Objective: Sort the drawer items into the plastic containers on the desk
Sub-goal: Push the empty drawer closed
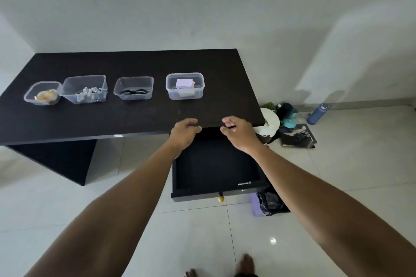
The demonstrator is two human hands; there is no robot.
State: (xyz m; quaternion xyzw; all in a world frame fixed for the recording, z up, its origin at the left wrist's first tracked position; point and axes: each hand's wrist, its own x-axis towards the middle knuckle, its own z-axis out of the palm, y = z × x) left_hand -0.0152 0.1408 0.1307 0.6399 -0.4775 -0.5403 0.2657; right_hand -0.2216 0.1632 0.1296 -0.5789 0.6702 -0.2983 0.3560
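Four clear plastic containers stand in a row on the dark desk [135, 114]. The leftmost container [42, 93] holds yellowish bits, the second container [86, 89] several small pale cylinders, the third container [134, 88] black scissors, and the right container [185, 85] lilac note pads. Below the desk's right end the black drawer [217, 171] is pulled out, with only a small metal piece [244, 183] near its front right corner. My left hand [183, 134] hovers at the desk's front edge with loosely curled fingers, holding nothing. My right hand [238, 134] is beside it, its fingertips drawn together; whether they pinch anything is unclear.
A gold knob [220, 198] sticks out of the drawer front. On the tiled floor to the right lie a white round object [270, 123], dark bags [290, 117], a blue bottle [317, 113] and a black bag [269, 203]. My feet show at the bottom edge.
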